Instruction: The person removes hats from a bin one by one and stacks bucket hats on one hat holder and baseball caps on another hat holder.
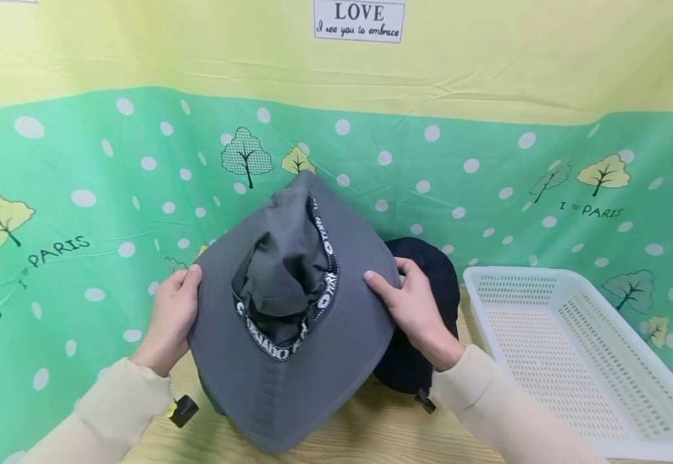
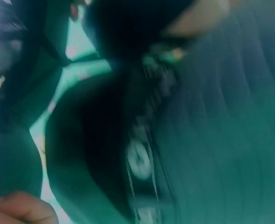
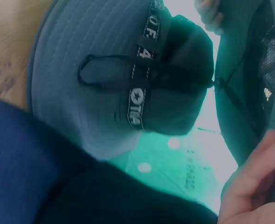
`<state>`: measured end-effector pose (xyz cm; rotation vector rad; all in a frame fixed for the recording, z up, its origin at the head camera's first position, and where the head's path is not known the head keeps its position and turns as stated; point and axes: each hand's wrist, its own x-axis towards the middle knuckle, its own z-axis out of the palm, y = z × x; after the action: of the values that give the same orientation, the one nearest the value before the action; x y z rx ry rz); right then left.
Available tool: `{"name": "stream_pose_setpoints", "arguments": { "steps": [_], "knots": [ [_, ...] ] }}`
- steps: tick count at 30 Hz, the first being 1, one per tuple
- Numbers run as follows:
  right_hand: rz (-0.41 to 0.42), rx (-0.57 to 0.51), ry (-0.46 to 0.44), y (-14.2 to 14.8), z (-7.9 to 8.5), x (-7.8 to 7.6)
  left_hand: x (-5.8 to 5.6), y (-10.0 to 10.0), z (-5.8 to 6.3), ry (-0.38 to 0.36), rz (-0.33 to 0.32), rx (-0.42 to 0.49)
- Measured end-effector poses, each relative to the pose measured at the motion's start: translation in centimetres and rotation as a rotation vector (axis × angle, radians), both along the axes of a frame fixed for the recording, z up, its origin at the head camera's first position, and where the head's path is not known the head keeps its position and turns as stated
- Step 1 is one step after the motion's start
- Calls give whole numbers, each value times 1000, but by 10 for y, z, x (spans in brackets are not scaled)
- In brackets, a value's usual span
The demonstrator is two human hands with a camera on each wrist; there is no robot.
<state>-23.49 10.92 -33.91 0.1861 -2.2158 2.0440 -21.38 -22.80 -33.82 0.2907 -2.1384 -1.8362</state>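
A grey wide-brimmed sun hat (image 1: 342, 335) is held up in the middle of the head view, its crown dented and ringed by a lettered band. On the left, my left hand (image 1: 175, 309) pinches the brim, thumb in front. My right hand (image 1: 420, 309) grips the opposite side, thumb lying on the brim's face. In the right wrist view, mesh lining (image 3: 268, 70) shows inside the held hat. Behind it is a second grey hat (image 3: 100, 107) with a lettered band and a looped cord; the head view mostly hides this one.
A black cap (image 1: 437, 283) stands behind my right hand, partly covered by it. To the right, a white plastic basket (image 1: 579, 283) sits on the wooden table (image 1: 348, 435). Green and yellow printed cloth (image 1: 475, 187) hangs behind everything. The left wrist view is blurred.
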Motion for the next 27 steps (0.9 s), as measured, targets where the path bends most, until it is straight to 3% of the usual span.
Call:
{"name": "stream_pose_setpoints", "arguments": {
  "steps": [5, 11, 21, 27],
  "knots": [
    [5, -26, 10, -27, -14, -5, -13, -23, -12, -42, 51, -115],
    [-73, -46, 2, -56, -28, -10, -25, -35, -23, -95, 98, -181],
    [-214, -170, -161, -83, -60, -32, -40, -47, -46, -183, 84, -195],
    [-260, -171, -224, -99, -80, -41, -46, -54, -62, -218, 80, -273]
  ]
}}
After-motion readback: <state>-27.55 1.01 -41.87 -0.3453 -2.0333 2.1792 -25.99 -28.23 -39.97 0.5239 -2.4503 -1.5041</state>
